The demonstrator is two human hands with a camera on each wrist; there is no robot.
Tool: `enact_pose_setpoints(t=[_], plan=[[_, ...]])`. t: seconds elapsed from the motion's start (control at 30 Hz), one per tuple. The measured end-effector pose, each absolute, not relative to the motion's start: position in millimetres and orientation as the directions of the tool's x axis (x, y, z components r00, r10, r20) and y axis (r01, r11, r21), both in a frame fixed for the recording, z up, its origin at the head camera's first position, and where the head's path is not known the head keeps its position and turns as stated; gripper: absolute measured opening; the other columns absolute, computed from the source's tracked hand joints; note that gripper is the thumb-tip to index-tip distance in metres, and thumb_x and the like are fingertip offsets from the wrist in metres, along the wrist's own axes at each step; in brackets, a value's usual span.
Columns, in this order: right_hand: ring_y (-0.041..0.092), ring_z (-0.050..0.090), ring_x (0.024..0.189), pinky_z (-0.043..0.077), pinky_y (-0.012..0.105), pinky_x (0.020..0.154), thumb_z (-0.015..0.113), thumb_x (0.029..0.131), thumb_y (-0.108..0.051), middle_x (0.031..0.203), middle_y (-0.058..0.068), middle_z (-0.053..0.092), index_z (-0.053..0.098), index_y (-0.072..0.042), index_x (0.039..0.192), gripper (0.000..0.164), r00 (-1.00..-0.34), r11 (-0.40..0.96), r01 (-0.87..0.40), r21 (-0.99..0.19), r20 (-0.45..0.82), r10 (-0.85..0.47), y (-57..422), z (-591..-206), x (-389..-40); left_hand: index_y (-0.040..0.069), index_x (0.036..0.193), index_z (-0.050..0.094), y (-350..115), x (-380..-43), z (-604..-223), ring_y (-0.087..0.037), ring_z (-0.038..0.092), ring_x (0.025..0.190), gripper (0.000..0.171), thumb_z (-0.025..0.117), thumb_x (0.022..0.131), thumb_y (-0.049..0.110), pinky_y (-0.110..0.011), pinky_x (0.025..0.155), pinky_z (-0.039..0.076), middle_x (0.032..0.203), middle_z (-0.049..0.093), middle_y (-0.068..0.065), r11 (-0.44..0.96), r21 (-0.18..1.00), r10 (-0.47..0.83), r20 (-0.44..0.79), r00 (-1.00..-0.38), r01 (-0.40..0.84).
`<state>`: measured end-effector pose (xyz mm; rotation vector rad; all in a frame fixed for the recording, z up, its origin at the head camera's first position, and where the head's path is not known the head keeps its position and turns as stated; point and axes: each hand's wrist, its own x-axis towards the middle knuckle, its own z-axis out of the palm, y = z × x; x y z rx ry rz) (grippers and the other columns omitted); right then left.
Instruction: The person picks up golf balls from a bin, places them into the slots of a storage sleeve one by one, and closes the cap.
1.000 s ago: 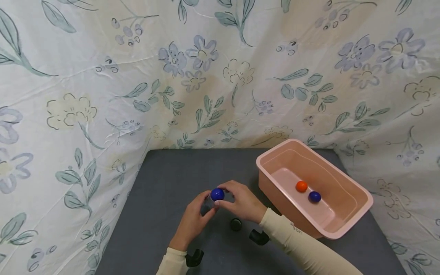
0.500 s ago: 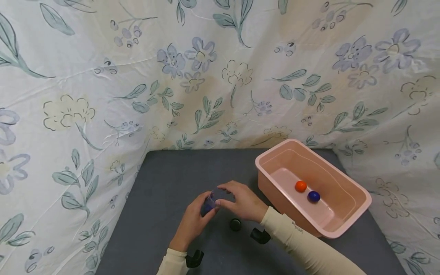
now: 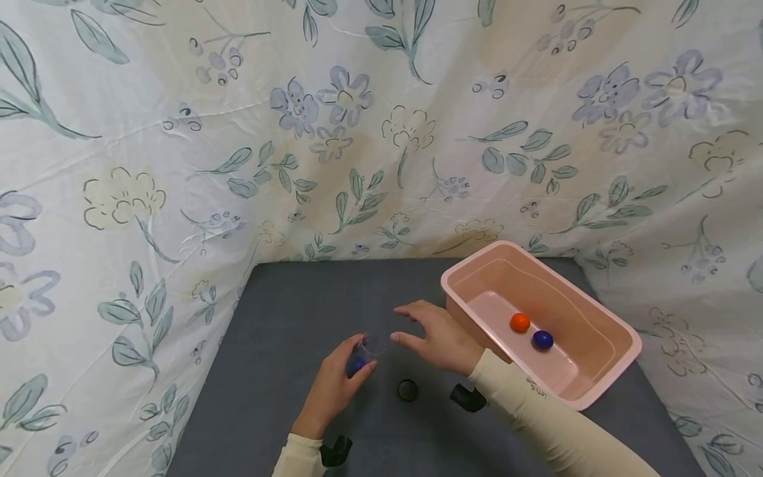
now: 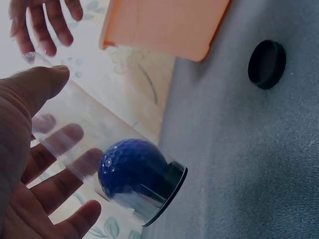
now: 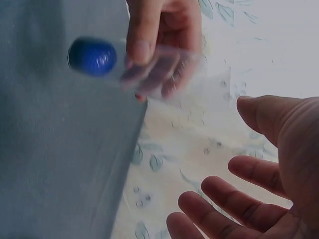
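Note:
My left hand [image 3: 331, 383] grips a clear plastic tube [image 4: 94, 117] between thumb and fingers. A dimpled dark blue golf ball [image 4: 130, 167] sits inside, down at the end closed by a black cap [image 4: 167, 196]. The tube tilts, with its uncapped mouth up toward my other hand. My right hand [image 3: 444, 336] holds nothing; its fingers are spread and relaxed, a short way right of the tube's mouth. In the right wrist view the blue ball [image 5: 92, 56] shows through the tube wall. A loose round black cap [image 3: 408, 391] lies on the table below the hands.
A pink plastic bin [image 3: 456, 291] stands at the right on the dark grey table [image 3: 310, 298], close beside my right hand. In it lie an orange ball [image 3: 520, 322] and a blue ball [image 3: 542, 340]. Floral cloth [image 3: 357, 132] hangs behind and around the table.
The blue ball, held at the tube's mouth a second ago, has dropped inside to the capped end. My right hand has let go and moved right. The left hand has barely moved.

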<state>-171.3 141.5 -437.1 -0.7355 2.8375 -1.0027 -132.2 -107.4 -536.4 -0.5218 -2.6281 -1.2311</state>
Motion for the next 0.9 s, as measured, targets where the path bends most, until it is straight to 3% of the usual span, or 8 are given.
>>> enact_pose_setpoints(t=[0.2,0.3,0.47,0.5,0.57,0.7,0.8,0.9], plan=[[0.025,0.067,0.119,0.058,0.049,0.099,0.074,0.096,-0.045,0.138,0.004,0.066,0.062,-0.018,0.143,0.056,-0.926,0.738,-0.342,-0.581,0.077,-0.369,162.8,-422.9,-174.5,0.015,0.141,0.059,-105.1,-132.9,-534.7,-0.021,0.067,0.123,0.052,0.078,0.095,0.030,-0.045,0.100,0.058,0.137,0.067,-0.005,0.604,0.706,0.223,0.295,-0.929,0.369],[0.026,0.070,0.108,0.061,0.047,0.092,0.073,0.096,-0.045,0.123,0.006,0.071,0.060,-0.017,0.145,0.058,-0.934,0.725,-0.313,-0.614,0.061,-0.351,174.0,-416.5,-176.5,0.015,0.141,0.059,-104.9,-132.0,-534.7,-0.022,0.067,0.123,0.052,0.078,0.095,0.030,-0.045,0.099,0.058,0.136,0.067,-0.005,0.613,0.706,0.215,0.285,-0.934,0.356],[0.031,0.070,0.110,0.061,0.051,0.091,0.074,0.097,-0.042,0.129,0.010,0.070,0.059,-0.013,0.145,0.058,-0.938,0.714,-0.328,-0.619,0.124,-0.323,196.6,-412.6,-182.3,0.012,0.141,0.059,-104.3,-132.6,-534.0,-0.023,0.067,0.124,0.053,0.078,0.095,0.031,-0.046,0.099,0.058,0.137,0.067,-0.005,0.620,0.700,0.213,0.285,-0.934,0.355],[0.031,0.069,0.117,0.060,0.053,0.095,0.075,0.096,-0.040,0.134,0.009,0.068,0.062,-0.012,0.142,0.055,-0.935,0.714,-0.343,-0.611,0.152,-0.320,200.9,-412.9,-183.4,0.013,0.141,0.059,-104.5,-132.4,-534.3,-0.023,0.067,0.124,0.053,0.077,0.095,0.032,-0.046,0.099,0.059,0.137,0.067,-0.005,0.623,0.697,0.213,0.285,-0.935,0.355],[0.031,0.070,0.107,0.061,0.051,0.089,0.073,0.098,-0.038,0.118,0.013,0.071,0.067,-0.009,0.129,0.043,-0.922,0.701,-0.382,-0.603,0.194,-0.336,210.2,-412.1,-186.0,0.014,0.141,0.059,-104.8,-132.5,-534.6,-0.023,0.067,0.125,0.053,0.078,0.095,0.032,-0.046,0.099,0.058,0.137,0.067,-0.005,0.627,0.695,0.210,0.286,-0.935,0.353],[0.031,0.071,0.100,0.061,0.052,0.084,0.075,0.098,-0.032,0.107,0.015,0.071,0.068,-0.007,0.122,0.035,-0.906,0.690,-0.422,-0.588,0.248,-0.343,228.7,-410.7,-191.7,0.016,0.141,0.059,-105.0,-132.6,-535.1,-0.023,0.067,0.125,0.053,0.078,0.095,0.033,-0.046,0.099,0.058,0.137,0.067,-0.004,0.638,0.688,0.204,0.282,-0.937,0.346],[0.036,0.068,0.116,0.058,0.059,0.094,0.075,0.098,-0.030,0.131,0.017,0.068,0.063,-0.004,0.136,0.048,-0.921,0.699,-0.388,-0.601,0.228,-0.315,242.1,-410.5,-196.1,0.015,0.141,0.059,-105.0,-132.6,-535.3,-0.023,0.067,0.125,0.053,0.078,0.095,0.033,-0.046,0.100,0.058,0.137,0.067,-0.005,0.641,0.685,0.204,0.284,-0.937,0.347],[0.041,0.062,0.124,0.054,0.062,0.100,0.071,0.100,-0.033,0.142,0.020,0.060,0.056,-0.002,0.143,0.055,-0.941,0.704,-0.332,-0.627,0.175,-0.288,255.3,-410.3,-200.1,0.014,0.141,0.059,-105.2,-132.4,-535.6,-0.023,0.067,0.124,0.053,0.078,0.095,0.033,-0.046,0.100,0.058,0.137,0.067,-0.005,0.640,0.684,0.205,0.287,-0.936,0.350]])
